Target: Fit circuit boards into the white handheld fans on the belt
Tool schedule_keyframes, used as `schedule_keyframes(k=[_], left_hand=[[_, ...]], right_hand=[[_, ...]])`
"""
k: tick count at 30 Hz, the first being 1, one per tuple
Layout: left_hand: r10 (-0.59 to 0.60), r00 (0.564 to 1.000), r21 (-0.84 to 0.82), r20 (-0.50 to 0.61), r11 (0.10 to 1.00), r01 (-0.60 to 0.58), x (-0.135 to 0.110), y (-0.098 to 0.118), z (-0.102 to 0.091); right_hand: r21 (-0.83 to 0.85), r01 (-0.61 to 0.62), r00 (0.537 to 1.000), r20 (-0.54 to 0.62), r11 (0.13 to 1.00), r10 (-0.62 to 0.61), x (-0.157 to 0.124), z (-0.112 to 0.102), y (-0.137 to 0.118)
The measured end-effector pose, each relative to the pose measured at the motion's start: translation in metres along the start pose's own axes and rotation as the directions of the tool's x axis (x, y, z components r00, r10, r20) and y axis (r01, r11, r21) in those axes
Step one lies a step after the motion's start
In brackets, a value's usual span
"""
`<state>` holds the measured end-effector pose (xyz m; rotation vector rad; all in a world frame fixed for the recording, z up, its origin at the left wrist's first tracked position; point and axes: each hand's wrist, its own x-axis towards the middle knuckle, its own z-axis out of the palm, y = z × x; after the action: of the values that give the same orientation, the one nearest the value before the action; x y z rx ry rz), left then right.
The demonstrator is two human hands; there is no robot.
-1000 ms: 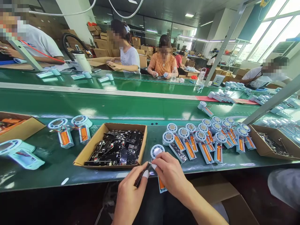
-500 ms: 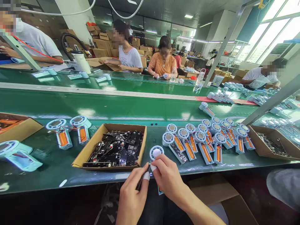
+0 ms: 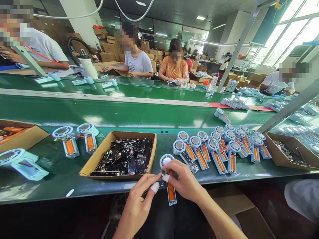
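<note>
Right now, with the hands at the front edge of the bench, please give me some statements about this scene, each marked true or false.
1. The right hand grips a light-blue fan unit at the front edge of the bench. True.
2. The cardboard box left of the hands holds orange batteries. False: it holds black circuit boards.
3. The fan unit shows an orange battery. True.
4. The left hand wears a full black glove. False: it is bare, with a white cover on one fingertip.
5. The bench surface by the hands is red. False: it is green.
</note>
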<state>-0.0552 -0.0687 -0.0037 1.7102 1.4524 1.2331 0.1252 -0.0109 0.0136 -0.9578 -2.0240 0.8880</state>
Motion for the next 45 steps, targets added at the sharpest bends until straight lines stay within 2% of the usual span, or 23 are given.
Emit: schedule_keyframes(k=[4,10,12,14,17,20,22,24,27,30,32,33,34,36,38,40,42,43,45], left_hand=[[-0.026,0.997,-0.034,0.067,0.999,0.028,0.003,0.003,-0.005],[0.015,1.000,-0.004,0.017,1.000,-0.015,0.004,0.004,0.001],[0.003,1.000,0.006,0.000,1.000,-0.003,0.001,0.008,0.002],[-0.037,0.999,-0.027,0.010,0.999,0.037,-0.005,0.010,0.004],[-0.175,0.984,-0.178,0.029,0.968,0.177,-0.014,0.008,0.009],[-0.349,0.936,-0.293,-0.053,0.901,0.319,-0.014,-0.002,0.021],[-0.409,0.911,-0.292,-0.056,0.879,0.377,-0.009,-0.008,0.031],[-0.425,0.905,-0.269,0.031,0.868,0.417,-0.003,-0.010,0.037],[-0.397,0.892,-0.317,0.215,0.836,0.448,0.003,-0.004,0.037],[-0.377,0.822,-0.472,0.427,0.682,0.558,0.004,0.004,0.031],[-0.408,0.792,-0.558,0.455,0.562,0.610,0.002,0.006,0.031],[-0.438,0.799,-0.587,0.412,0.543,0.600,0.000,0.005,0.032],[-0.465,0.817,-0.596,0.341,0.565,0.570,-0.002,0.003,0.035],[-0.481,0.860,-0.539,0.170,0.685,0.489,-0.007,-0.004,0.040],[-0.467,0.882,-0.444,0.068,0.777,0.446,-0.012,-0.010,0.045],[-0.443,0.894,-0.434,0.070,0.793,0.428,-0.017,-0.013,0.048],[-0.403,0.907,-0.461,0.122,0.786,0.411,-0.018,-0.014,0.048],[-0.376,0.915,-0.455,0.144,0.796,0.399,-0.018,-0.014,0.047],[-0.336,0.930,-0.395,0.151,0.842,0.368,-0.015,-0.014,0.044]], right_hand=[[0.117,-0.010,0.998,0.067,0.993,0.002,0.002,-0.006,0.000],[0.067,-0.057,0.997,-0.045,0.996,0.061,0.000,0.004,-0.004],[0.069,-0.126,0.992,-0.017,0.990,0.127,-0.002,0.003,-0.008],[0.167,-0.242,0.970,0.047,0.956,0.238,-0.005,-0.001,-0.010],[0.431,-0.371,0.926,0.111,0.822,0.360,-0.008,-0.007,-0.008],[0.653,-0.408,0.900,0.171,0.639,0.400,-0.008,-0.008,-0.002],[0.745,-0.428,0.883,0.224,0.511,0.413,-0.009,-0.005,0.001],[0.791,-0.418,0.886,0.247,0.447,0.393,-0.011,-0.001,0.001],[0.810,-0.370,0.919,0.245,0.455,0.310,-0.017,0.004,-0.002],[0.812,-0.359,0.930,0.273,0.460,0.245,-0.023,0.000,-0.007],[0.802,-0.348,0.933,0.247,0.486,0.261,-0.025,-0.005,-0.009],[0.792,-0.340,0.933,0.215,0.507,0.290,-0.026,-0.008,-0.011],[0.784,-0.333,0.929,0.177,0.523,0.326,-0.026,-0.010,-0.013],[0.800,-0.331,0.908,0.127,0.500,0.399,-0.027,-0.012,-0.017],[0.858,-0.337,0.878,0.137,0.388,0.459,-0.027,-0.011,-0.022],[0.908,-0.334,0.842,0.168,0.251,0.512,-0.028,-0.009,-0.026],[0.926,-0.332,0.819,0.188,0.182,0.542,-0.029,-0.008,-0.030],[0.925,-0.332,0.819,0.186,0.184,0.543,-0.029,-0.009,-0.031],[0.906,-0.340,0.833,0.167,0.251,0.527,-0.031,-0.012,-0.034]])
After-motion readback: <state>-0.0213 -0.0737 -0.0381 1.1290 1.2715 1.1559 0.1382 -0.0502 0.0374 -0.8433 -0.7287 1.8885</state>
